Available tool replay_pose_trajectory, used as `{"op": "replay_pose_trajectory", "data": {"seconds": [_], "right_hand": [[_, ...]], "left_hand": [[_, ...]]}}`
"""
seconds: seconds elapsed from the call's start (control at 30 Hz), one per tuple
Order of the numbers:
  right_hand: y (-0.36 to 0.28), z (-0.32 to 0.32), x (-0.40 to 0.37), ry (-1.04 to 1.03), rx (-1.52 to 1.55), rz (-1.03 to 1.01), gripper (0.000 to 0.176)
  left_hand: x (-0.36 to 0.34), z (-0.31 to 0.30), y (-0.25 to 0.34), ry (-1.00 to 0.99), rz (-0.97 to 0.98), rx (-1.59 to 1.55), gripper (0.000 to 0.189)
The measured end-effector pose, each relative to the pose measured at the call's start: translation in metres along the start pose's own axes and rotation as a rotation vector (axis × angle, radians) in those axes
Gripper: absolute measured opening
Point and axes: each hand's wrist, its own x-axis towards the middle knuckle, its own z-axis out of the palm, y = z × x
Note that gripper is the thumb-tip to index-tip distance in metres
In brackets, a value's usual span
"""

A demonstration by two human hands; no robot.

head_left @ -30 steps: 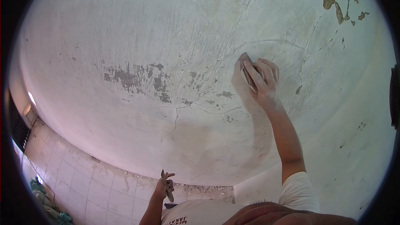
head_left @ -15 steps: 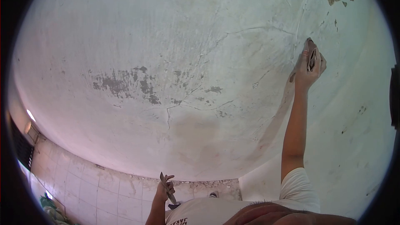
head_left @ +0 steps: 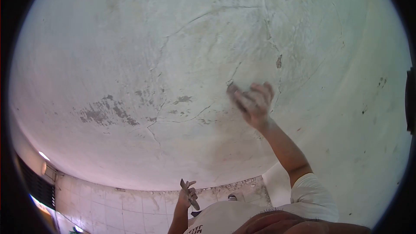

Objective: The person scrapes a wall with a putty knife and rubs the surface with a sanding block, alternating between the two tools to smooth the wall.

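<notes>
My right hand point(head_left: 256, 104) is raised in front of the cracked, off-white wall point(head_left: 108, 39), blurred by motion. Between its thumb and fingers is a dark, folded piece of sandpaper point(head_left: 234, 94), at or very near the wall beside a short crack. Low down near my body, my left hand point(head_left: 185, 196) is closed around a thin grey scraper point(head_left: 193, 203), its narrow tip pointing up. Grey patches of peeled paint point(head_left: 102, 112) and branching cracks point(head_left: 151, 123) mark the wall to the left of my right hand.
Pale floor tiles point(head_left: 108, 208) run along the wall's foot, with crumbled debris point(head_left: 225, 186) along the edge. An adjoining wall point(head_left: 346, 160) stands on the right. A dark grille point(head_left: 37, 182) is at the far left.
My right hand has come down and left across the wall with the sandpaper. The view has shifted, and the left hand still holds the scraper low down.
</notes>
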Motion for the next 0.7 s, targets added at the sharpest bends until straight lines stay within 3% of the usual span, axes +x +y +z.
{"op": "replay_pose_trajectory", "data": {"seconds": [0.03,0.13,0.2,0.33,0.4,0.5,0.6,0.63,0.7], "right_hand": [[-0.001,-0.005,-0.007,-0.088,0.048,-0.020,0.043],[0.033,-0.014,-0.022,-0.046,-0.019,-0.048,0.044],[0.076,-0.015,-0.020,0.164,-0.102,-0.037,0.037],[0.162,-0.051,-0.015,0.311,-0.138,0.300,0.024],[0.185,-0.067,-0.008,0.347,-0.217,0.512,0.023],[0.200,-0.068,-0.013,0.508,-0.091,0.749,0.022],[0.161,-0.048,-0.006,0.397,-0.149,0.491,0.021],[0.143,-0.038,-0.008,0.281,-0.047,0.374,0.018],[0.089,0.007,-0.042,0.131,0.205,0.362,0.033]], "left_hand": [[0.003,0.006,-0.002,-0.004,-0.004,0.004,0.059],[0.016,0.019,-0.011,-0.037,-0.017,-0.004,0.061],[0.025,0.030,-0.017,-0.038,-0.024,-0.005,0.060],[0.035,0.063,-0.025,-0.028,-0.047,0.026,0.060],[0.043,0.073,-0.030,-0.046,-0.050,0.032,0.059],[0.054,0.089,-0.036,-0.040,-0.034,0.045,0.058],[0.064,0.102,-0.045,-0.040,-0.050,0.064,0.056],[0.067,0.104,-0.049,-0.040,-0.055,0.066,0.055],[0.072,0.116,-0.056,-0.032,-0.085,0.073,0.052]]}}
